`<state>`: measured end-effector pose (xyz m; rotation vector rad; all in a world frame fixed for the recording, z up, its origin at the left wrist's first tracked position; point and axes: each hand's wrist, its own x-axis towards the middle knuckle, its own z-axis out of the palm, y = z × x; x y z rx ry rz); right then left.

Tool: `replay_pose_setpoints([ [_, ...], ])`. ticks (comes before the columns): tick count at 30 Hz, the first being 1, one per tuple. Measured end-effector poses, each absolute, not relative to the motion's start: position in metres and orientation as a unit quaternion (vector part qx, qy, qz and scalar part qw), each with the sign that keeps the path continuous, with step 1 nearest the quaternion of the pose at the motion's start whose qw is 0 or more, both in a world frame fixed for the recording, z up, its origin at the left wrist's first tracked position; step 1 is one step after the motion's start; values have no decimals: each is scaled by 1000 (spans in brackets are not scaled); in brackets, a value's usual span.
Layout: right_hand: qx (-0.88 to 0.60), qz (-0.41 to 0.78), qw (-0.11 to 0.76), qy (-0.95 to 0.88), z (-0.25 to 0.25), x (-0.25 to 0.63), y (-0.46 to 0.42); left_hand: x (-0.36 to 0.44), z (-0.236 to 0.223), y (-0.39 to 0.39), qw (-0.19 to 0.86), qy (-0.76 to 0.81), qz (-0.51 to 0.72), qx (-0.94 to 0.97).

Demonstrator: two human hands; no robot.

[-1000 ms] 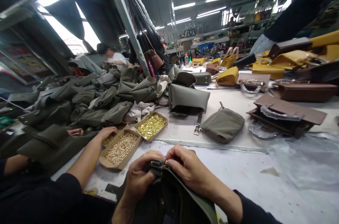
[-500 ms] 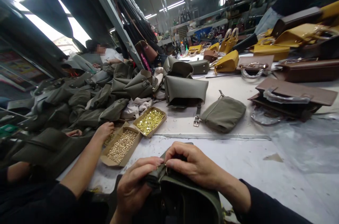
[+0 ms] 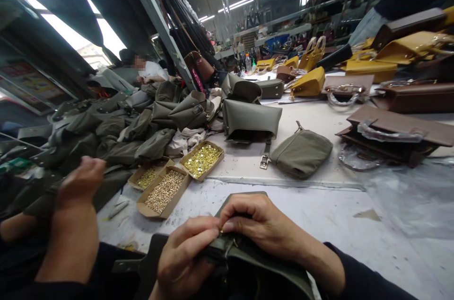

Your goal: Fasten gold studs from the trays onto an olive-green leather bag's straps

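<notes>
Both my hands work at the top edge of an olive green bag (image 3: 255,267) at the bottom centre. My left hand (image 3: 184,255) is closed around the bag's rim. My right hand (image 3: 253,224) pinches a small brass fitting at the same edge, fingertips touching my left fingers. The lower part of the bag is out of frame. To the left lie three cardboard trays of small gold hardware (image 3: 165,191). A co-worker's hand (image 3: 80,181) is raised at the left, blurred, above dark green bag pieces.
A heap of olive bags (image 3: 117,125) fills the left of the white table (image 3: 319,219). Finished olive bags (image 3: 251,122) and a pouch (image 3: 301,153) sit mid-table. Brown and yellow bags (image 3: 397,125) crowd the right, beside clear plastic (image 3: 407,196). Another person sits far back.
The co-worker's hand has left the hardware trays and lifted back to the left. My hands stay on the bag's edge, slightly lower in view.
</notes>
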<state>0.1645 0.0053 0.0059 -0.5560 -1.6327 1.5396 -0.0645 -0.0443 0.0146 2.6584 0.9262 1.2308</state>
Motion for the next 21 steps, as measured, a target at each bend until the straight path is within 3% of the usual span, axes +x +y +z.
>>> replay_pose_setpoints([
  [11,-210,534,425,-700,7,167,1,-67,11,-50,62,295,413,859],
  [21,-226,417,386,-791,16,175,-4,-62,16,-51,65,289,416,860],
])
